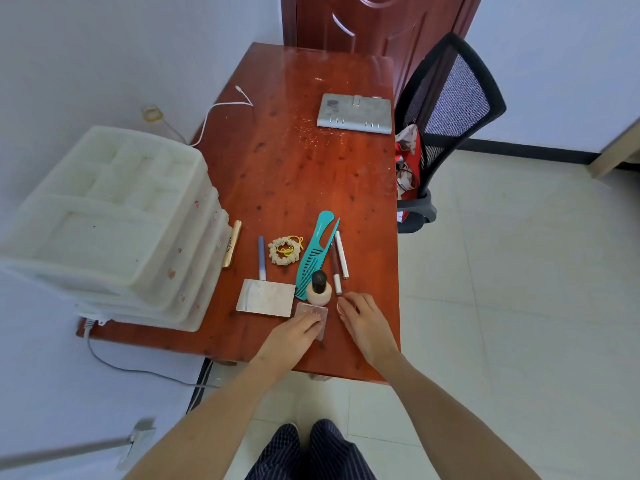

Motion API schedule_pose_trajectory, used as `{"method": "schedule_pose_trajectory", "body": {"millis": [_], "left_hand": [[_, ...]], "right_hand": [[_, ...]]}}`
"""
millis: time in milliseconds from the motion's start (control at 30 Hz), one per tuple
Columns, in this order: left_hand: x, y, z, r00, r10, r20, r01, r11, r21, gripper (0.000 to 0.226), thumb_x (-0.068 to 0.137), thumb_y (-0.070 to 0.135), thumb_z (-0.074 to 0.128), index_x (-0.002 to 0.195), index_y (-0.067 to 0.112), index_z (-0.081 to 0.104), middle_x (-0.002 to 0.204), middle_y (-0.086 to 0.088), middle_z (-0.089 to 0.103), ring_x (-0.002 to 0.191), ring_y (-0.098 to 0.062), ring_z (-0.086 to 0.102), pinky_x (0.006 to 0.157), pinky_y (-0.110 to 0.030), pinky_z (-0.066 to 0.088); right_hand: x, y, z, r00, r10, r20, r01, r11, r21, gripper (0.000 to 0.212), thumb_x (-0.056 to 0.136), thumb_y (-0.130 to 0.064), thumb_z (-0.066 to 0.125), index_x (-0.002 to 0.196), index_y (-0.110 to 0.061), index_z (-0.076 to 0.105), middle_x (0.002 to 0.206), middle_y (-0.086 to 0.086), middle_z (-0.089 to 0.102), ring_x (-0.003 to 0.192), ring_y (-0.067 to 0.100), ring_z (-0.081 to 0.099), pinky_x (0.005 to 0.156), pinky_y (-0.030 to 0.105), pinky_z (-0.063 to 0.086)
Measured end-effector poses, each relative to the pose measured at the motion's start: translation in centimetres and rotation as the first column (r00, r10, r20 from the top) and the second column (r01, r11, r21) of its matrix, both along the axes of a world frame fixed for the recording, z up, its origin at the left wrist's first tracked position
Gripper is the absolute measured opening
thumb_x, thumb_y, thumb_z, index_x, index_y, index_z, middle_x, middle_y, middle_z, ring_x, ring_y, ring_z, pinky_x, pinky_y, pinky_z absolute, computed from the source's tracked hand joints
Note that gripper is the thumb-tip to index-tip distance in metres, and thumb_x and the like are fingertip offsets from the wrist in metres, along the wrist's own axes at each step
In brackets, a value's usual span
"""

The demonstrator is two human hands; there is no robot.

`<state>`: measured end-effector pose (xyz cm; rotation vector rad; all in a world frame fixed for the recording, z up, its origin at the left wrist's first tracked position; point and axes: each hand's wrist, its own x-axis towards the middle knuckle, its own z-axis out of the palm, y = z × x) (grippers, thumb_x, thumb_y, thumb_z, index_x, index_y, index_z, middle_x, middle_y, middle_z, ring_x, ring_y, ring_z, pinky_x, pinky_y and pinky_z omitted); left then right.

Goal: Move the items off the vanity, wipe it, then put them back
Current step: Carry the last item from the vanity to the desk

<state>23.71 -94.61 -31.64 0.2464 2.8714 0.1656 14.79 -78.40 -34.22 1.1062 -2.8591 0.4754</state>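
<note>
On the red-brown wooden vanity [294, 161] several small items lie near the front edge: a hand mirror [266, 296] with a blue handle, a teal comb [317, 252], a cream scrunchie [282, 250], two slim pens [339, 261], a gold tube [232, 243] and a foundation bottle [318, 289] with a black cap. My left hand [298, 332] rests its fingers on a pink square compact [313, 315]. My right hand [362, 320] covers a small round reddish item [341, 309] with its fingertips.
A white plastic drawer organiser [114, 226] fills the vanity's left side. A grey binder [355, 113] and a white cable [221, 109] lie at the back. A black mesh chair [446, 116] with a red bag stands at the right edge.
</note>
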Motion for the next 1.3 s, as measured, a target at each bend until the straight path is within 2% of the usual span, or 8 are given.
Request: {"method": "schedule_pose_trajectory", "body": {"millis": [233,400,533,633,767,967,1200,1300], "left_hand": [[-1.4,-0.2,0.5,0.999,0.041,-0.036,-0.041,0.999,0.01,0.056,0.095,0.008,0.046,0.146,0.014,0.022,0.153,-0.003,0.022,0.138,-0.016,0.024,0.11,-0.028,0.023],[-1.1,-1.5,1.5,0.987,0.036,-0.155,-0.02,0.995,0.101,0.049,0.096,0.03,0.045,0.143,0.019,0.031,0.147,0.0,0.035,0.134,-0.015,0.032,0.11,-0.027,0.023],[-1.3,-3.2,3.1,0.966,0.042,-0.255,-0.021,0.996,0.084,0.05,0.085,0.036,0.062,0.13,0.018,0.051,0.127,-0.003,0.057,0.118,-0.02,0.051,0.101,-0.034,0.038],[-1.5,-4.2,4.4,0.937,0.039,-0.348,-0.033,0.999,0.024,0.057,0.075,0.044,0.069,0.123,0.017,0.057,0.117,-0.002,0.063,0.11,-0.022,0.058,0.095,-0.037,0.044],[-2.6,-5.3,8.0,0.884,0.041,-0.466,-0.077,0.995,-0.058,0.068,0.072,0.053,0.066,0.128,0.018,0.053,0.126,-0.002,0.059,0.117,-0.023,0.055,0.1,-0.044,0.036],[-3.0,-6.7,13.9,0.834,0.062,-0.548,-0.103,0.994,-0.045,0.063,0.078,0.053,0.049,0.131,0.019,0.042,0.13,-0.003,0.057,0.12,-0.023,0.053,0.103,-0.046,0.031],[-2.0,-9.1,19.7,0.767,0.202,-0.61,-0.313,0.946,-0.081,0.067,0.079,0.055,0.037,0.138,0.023,0.035,0.139,-0.004,0.048,0.128,-0.025,0.044,0.104,-0.052,0.03],[-0.1,-9.9,21.9,0.714,0.273,-0.645,-0.41,0.91,-0.068,0.065,0.081,0.057,0.034,0.137,0.024,0.036,0.137,-0.005,0.051,0.125,-0.026,0.047,0.1,-0.054,0.037]], "right_hand": [[-0.5,-0.9,-0.3,0.999,-0.038,-0.004,0.038,0.999,-0.024,0.03,0.081,-0.02,0.072,0.109,-0.012,0.066,0.11,0.008,0.066,0.098,0.023,0.064,0.082,0.033,0.053],[-0.3,-0.6,0.5,1.0,-0.018,-0.011,0.018,0.999,-0.051,0.038,0.086,-0.03,0.063,0.121,-0.015,0.059,0.123,0.004,0.061,0.113,0.023,0.057,0.091,0.035,0.049],[-0.2,-0.4,1.8,0.998,-0.052,-0.026,0.052,0.999,0.005,0.048,0.085,-0.042,0.055,0.128,-0.021,0.052,0.135,0.004,0.053,0.125,0.027,0.048,0.097,0.04,0.044],[-0.3,-0.6,3.2,0.992,-0.107,-0.064,0.11,0.993,0.044,0.053,0.086,-0.05,0.045,0.132,-0.023,0.049,0.14,0.006,0.048,0.129,0.031,0.043,0.099,0.042,0.039],[-1.5,-2.3,7.1,0.979,-0.158,-0.128,0.159,0.987,0.003,0.062,0.086,-0.055,0.029,0.134,-0.019,0.047,0.14,0.009,0.047,0.13,0.034,0.042,0.101,0.049,0.038],[-3.4,-5.5,13.6,0.969,-0.109,-0.22,0.101,0.994,-0.047,0.063,0.088,-0.058,0.03,0.141,-0.025,0.036,0.151,0.005,0.032,0.14,0.03,0.023,0.11,0.042,0.011],[-3.2,-9.7,20.0,0.937,-0.058,-0.345,0.019,0.993,-0.117,0.06,0.087,-0.055,0.035,0.137,-0.023,0.042,0.145,0.008,0.041,0.136,0.031,0.032,0.109,0.046,0.021],[-2.7,-11.6,21.8,0.917,0.017,-0.397,-0.071,0.99,-0.123,0.057,0.086,-0.054,0.037,0.134,-0.025,0.046,0.142,0.006,0.045,0.134,0.03,0.037,0.109,0.045,0.022]]}}
